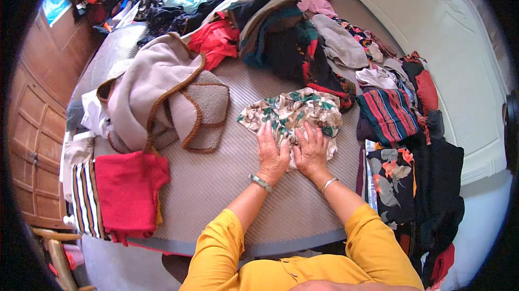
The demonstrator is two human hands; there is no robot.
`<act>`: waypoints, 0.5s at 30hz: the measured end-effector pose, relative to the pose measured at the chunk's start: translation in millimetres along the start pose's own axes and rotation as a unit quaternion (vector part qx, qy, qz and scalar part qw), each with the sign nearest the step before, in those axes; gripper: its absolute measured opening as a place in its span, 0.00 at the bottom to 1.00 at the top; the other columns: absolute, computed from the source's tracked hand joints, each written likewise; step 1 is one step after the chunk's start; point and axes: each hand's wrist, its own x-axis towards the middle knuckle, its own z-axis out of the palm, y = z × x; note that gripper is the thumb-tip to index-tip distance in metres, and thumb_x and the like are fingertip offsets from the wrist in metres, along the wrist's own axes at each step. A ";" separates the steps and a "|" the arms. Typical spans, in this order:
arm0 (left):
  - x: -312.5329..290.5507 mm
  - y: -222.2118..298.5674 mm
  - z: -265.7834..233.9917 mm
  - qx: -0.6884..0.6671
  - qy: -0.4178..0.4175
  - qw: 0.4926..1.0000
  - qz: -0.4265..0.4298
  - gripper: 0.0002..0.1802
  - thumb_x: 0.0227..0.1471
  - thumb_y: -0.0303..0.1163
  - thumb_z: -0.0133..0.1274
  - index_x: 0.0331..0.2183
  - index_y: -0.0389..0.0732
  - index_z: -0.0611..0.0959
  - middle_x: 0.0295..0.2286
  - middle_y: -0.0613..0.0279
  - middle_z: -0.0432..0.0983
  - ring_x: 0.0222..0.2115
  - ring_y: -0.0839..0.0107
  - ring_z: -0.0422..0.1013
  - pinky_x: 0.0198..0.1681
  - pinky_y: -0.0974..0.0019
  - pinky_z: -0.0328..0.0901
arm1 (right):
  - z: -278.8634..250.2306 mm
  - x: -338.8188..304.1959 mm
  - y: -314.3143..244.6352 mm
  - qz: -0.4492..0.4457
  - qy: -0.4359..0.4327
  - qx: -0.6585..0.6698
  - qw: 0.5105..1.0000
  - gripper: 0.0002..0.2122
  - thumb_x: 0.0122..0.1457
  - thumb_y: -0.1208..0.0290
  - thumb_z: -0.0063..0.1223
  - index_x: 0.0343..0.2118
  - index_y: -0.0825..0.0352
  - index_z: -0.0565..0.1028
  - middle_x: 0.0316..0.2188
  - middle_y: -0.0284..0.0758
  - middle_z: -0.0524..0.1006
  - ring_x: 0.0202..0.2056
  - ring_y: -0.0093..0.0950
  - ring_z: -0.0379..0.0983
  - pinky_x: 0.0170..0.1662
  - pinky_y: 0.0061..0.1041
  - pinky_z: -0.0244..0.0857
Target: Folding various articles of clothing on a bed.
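A cream cloth garment with a green and brown leaf print lies crumpled on the bed, in front of me. My left hand rests palm down on its near left part, fingers stretched out. Beside it, my right hand presses flat on the near right part, fingers spread and thumb close to the left thumb. Neither hand grips the cloth. Beyond the printed garment sits a dark heap of clothes with teal and red parts. To its left is a beige fleece piece with brown edging.
Folded red cloth and striped cloth lie at the near left. On the right are a striped folded textile, a black floral garment and black clothes. A pale headboard stands at the far right, wooden doors at the left.
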 end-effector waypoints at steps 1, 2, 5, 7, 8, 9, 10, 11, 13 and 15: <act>3.6 6.6 1.7 0.005 -0.014 1.000 -0.012 0.36 0.45 0.31 0.51 0.55 0.32 0.59 0.51 0.40 0.57 0.54 0.48 0.54 0.57 0.53 0.50 | -1.1 0.5 0.1 0.004 -0.003 -0.007 1.000 0.25 0.48 0.63 0.52 0.52 0.58 0.67 0.58 0.38 0.57 0.56 0.46 0.52 0.56 0.46 0.46; 6.1 8.5 4.8 0.012 -0.028 0.999 -0.023 0.36 0.45 0.31 0.51 0.55 0.31 0.60 0.51 0.41 0.58 0.54 0.49 0.55 0.57 0.53 0.50 | -1.4 -0.1 1.7 0.009 -0.004 -0.014 1.000 0.25 0.48 0.63 0.52 0.52 0.58 0.67 0.58 0.38 0.57 0.56 0.46 0.52 0.56 0.46 0.46; 8.1 2.0 7.9 0.006 -0.036 0.999 -0.011 0.35 0.45 0.32 0.51 0.54 0.31 0.61 0.49 0.43 0.60 0.52 0.50 0.57 0.55 0.52 0.52 | -3.8 2.4 2.2 -0.001 -0.004 -0.003 1.000 0.23 0.48 0.64 0.52 0.50 0.58 0.69 0.58 0.39 0.58 0.56 0.45 0.52 0.55 0.46 0.47; 9.6 1.7 8.5 0.006 -0.042 0.999 -0.011 0.35 0.45 0.32 0.52 0.54 0.31 0.62 0.49 0.43 0.60 0.51 0.50 0.58 0.54 0.52 0.53 | -2.7 4.9 5.7 -0.004 -0.005 -0.001 1.000 0.23 0.47 0.64 0.52 0.50 0.57 0.69 0.57 0.37 0.58 0.56 0.45 0.52 0.55 0.46 0.47; 12.3 1.8 9.2 0.002 -0.044 0.999 -0.011 0.35 0.45 0.32 0.52 0.54 0.31 0.62 0.49 0.43 0.60 0.51 0.50 0.58 0.54 0.52 0.53 | -1.8 6.8 7.5 -0.011 -0.003 0.006 1.000 0.22 0.47 0.65 0.53 0.49 0.57 0.69 0.57 0.35 0.59 0.55 0.44 0.52 0.55 0.46 0.48; 14.2 2.6 9.0 -0.013 -0.041 0.999 -0.012 0.33 0.46 0.30 0.51 0.54 0.31 0.62 0.49 0.42 0.60 0.51 0.49 0.58 0.55 0.53 0.53 | -1.3 9.6 9.2 -0.009 -0.004 0.002 1.000 0.22 0.47 0.65 0.53 0.49 0.57 0.69 0.57 0.35 0.59 0.55 0.44 0.52 0.55 0.46 0.48; 15.3 5.8 7.3 -0.028 -0.036 0.999 -0.014 0.32 0.46 0.29 0.50 0.53 0.30 0.62 0.49 0.41 0.60 0.51 0.48 0.58 0.55 0.55 0.53 | -3.3 12.5 10.3 -0.024 -0.003 0.019 1.000 0.21 0.47 0.65 0.53 0.47 0.58 0.70 0.56 0.35 0.61 0.55 0.44 0.53 0.54 0.44 0.49; 17.0 6.0 7.7 -0.032 -0.030 0.999 -0.002 0.31 0.47 0.28 0.48 0.53 0.29 0.62 0.49 0.41 0.60 0.51 0.49 0.58 0.56 0.55 0.53 | -5.5 15.6 10.9 -0.040 -0.001 0.037 0.999 0.20 0.46 0.66 0.54 0.45 0.59 0.72 0.55 0.35 0.62 0.55 0.44 0.53 0.54 0.43 0.51; 18.6 -0.3 11.1 -0.039 -0.029 0.999 0.004 0.30 0.49 0.28 0.46 0.53 0.30 0.62 0.49 0.41 0.59 0.51 0.49 0.58 0.56 0.56 0.52 | -7.1 24.3 5.3 -0.050 -0.003 0.050 0.997 0.19 0.45 0.67 0.54 0.44 0.60 0.72 0.51 0.36 0.66 0.53 0.44 0.56 0.52 0.42 0.53; 19.3 -4.3 11.4 -0.080 -0.020 0.997 0.000 0.27 0.53 0.30 0.40 0.54 0.30 0.62 0.49 0.42 0.59 0.52 0.50 0.57 0.57 0.57 0.51 | -12.4 36.3 -1.3 -0.063 -0.004 0.068 0.996 0.18 0.45 0.68 0.54 0.42 0.62 0.73 0.48 0.36 0.69 0.50 0.44 0.60 0.51 0.41 0.55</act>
